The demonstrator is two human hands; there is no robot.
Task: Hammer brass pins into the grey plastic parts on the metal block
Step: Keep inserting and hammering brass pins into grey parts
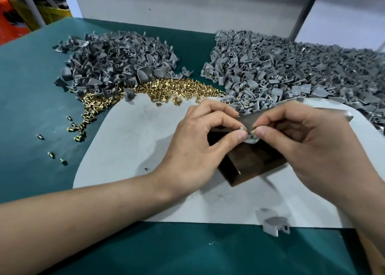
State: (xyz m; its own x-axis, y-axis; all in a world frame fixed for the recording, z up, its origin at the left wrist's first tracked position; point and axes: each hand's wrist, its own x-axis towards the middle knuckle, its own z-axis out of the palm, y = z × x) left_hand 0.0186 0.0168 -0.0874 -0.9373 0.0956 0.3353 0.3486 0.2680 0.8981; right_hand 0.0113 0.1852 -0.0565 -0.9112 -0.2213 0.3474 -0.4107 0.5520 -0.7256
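A dark metal block (250, 162) sits on a pale grey sheet (129, 141) in the middle of the table. My left hand (200, 143) pinches a small grey plastic part (251, 139) on the block's top. My right hand (308, 141) pinches a brass pin (253, 130) right against that part. Both hands meet fingertip to fingertip over the block and hide most of the part. No hammer is in sight.
A heap of grey parts (116, 64) lies at the back left and a larger heap (291, 72) at the back right. Brass pins (166, 89) are spread between them and trail left onto the green mat (31, 108). One loose grey part (275, 224) lies at the sheet's near edge.
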